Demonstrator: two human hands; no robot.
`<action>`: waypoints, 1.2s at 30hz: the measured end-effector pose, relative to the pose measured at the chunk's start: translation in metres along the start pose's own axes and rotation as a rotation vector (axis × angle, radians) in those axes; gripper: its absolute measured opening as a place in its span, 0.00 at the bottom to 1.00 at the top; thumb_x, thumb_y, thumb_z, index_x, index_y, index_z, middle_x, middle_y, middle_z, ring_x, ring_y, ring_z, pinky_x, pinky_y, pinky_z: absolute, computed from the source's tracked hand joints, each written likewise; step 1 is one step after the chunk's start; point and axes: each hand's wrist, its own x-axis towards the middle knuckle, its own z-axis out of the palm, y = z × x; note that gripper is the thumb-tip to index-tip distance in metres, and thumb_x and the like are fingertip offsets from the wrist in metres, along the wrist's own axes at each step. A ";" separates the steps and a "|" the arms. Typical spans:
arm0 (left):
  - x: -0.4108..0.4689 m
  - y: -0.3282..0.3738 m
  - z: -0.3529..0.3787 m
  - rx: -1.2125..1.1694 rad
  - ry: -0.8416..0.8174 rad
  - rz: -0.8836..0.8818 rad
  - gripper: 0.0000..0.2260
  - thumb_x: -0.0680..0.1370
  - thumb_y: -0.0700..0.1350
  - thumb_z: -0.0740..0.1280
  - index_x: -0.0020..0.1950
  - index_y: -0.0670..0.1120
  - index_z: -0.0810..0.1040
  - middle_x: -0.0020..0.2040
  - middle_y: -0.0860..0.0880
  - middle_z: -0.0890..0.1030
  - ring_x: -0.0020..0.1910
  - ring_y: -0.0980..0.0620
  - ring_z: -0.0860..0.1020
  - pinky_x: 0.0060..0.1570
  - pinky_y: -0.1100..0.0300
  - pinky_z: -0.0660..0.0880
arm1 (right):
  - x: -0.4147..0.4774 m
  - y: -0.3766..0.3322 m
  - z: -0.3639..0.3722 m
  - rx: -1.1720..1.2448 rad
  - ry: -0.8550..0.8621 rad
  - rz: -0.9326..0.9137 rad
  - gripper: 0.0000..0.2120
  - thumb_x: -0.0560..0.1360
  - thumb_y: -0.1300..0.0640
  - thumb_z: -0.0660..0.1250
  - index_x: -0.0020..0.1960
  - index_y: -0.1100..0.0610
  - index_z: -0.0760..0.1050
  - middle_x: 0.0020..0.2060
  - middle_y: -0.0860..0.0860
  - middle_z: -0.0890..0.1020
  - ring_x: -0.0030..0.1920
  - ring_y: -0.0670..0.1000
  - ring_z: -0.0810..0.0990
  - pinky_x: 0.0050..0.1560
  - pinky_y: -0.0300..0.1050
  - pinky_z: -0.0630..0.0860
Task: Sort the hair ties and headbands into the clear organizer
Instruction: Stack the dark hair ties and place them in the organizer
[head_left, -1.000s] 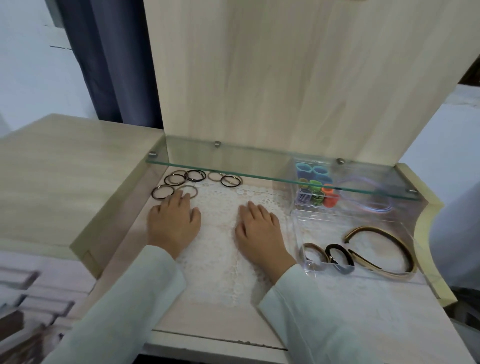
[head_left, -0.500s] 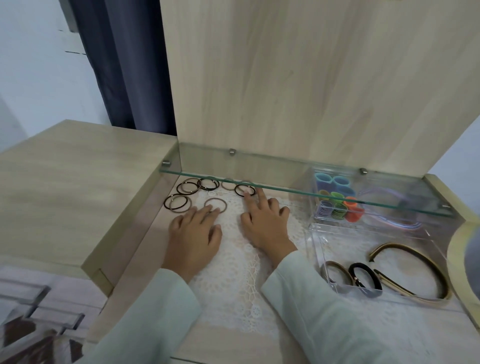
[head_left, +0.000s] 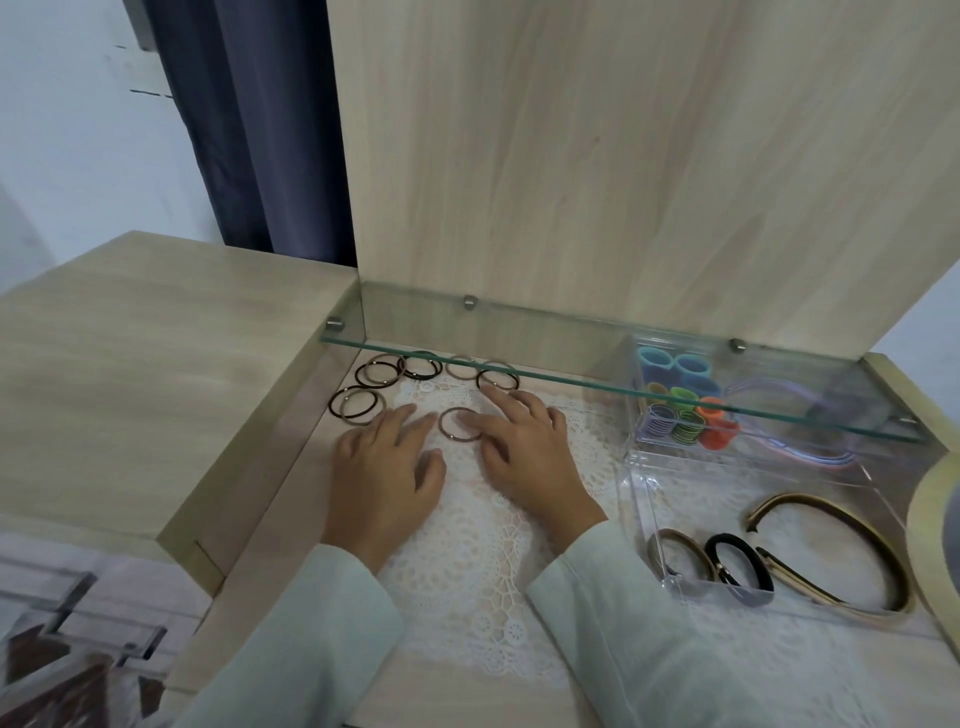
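Observation:
Several brown and black hair ties (head_left: 382, 375) lie at the back left of the lace mat, partly under a glass shelf. One tan tie (head_left: 458, 425) lies between my two hands. My left hand (head_left: 387, 467) rests flat on the mat, its fingertips near that tie. My right hand (head_left: 524, 452) lies flat too, with fingers touching the tan tie and a dark tie (head_left: 497, 380) behind it. The clear organizer (head_left: 644, 499) stands at the right; its front part holds a brown tie, a black tie (head_left: 737, 569) and a gold-brown headband (head_left: 841, 551).
A glass shelf (head_left: 571, 382) spans the recess just above the far ties. Colourful small ties (head_left: 680, 410) and pastel headbands (head_left: 789, 415) fill the organizer's back parts. An upright wooden panel (head_left: 623, 156) rises behind. A raised wooden top (head_left: 130, 364) borders the left.
Both hands slid forward across the mat toward the ties. A tan tie moved from the left group to between my hands, and my right fingers now touch it.

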 end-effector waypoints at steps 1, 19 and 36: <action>0.000 0.000 -0.001 0.000 0.019 -0.050 0.25 0.75 0.54 0.56 0.66 0.46 0.78 0.66 0.45 0.77 0.65 0.45 0.75 0.60 0.47 0.70 | -0.001 0.000 0.001 0.006 0.014 -0.017 0.17 0.75 0.49 0.58 0.60 0.38 0.77 0.69 0.42 0.71 0.70 0.51 0.65 0.64 0.52 0.55; -0.003 -0.001 0.000 -0.052 0.042 -0.233 0.26 0.72 0.51 0.58 0.65 0.40 0.78 0.60 0.43 0.78 0.57 0.43 0.77 0.59 0.47 0.69 | 0.004 0.004 0.000 0.017 -0.082 0.243 0.25 0.81 0.50 0.50 0.78 0.47 0.54 0.77 0.42 0.57 0.75 0.52 0.54 0.71 0.51 0.51; 0.001 -0.005 -0.001 -0.118 0.132 -0.398 0.28 0.71 0.52 0.57 0.65 0.37 0.75 0.65 0.41 0.77 0.64 0.39 0.73 0.62 0.43 0.68 | 0.000 0.004 0.005 -0.010 0.068 0.349 0.20 0.80 0.52 0.54 0.70 0.53 0.70 0.70 0.47 0.71 0.72 0.55 0.61 0.69 0.54 0.55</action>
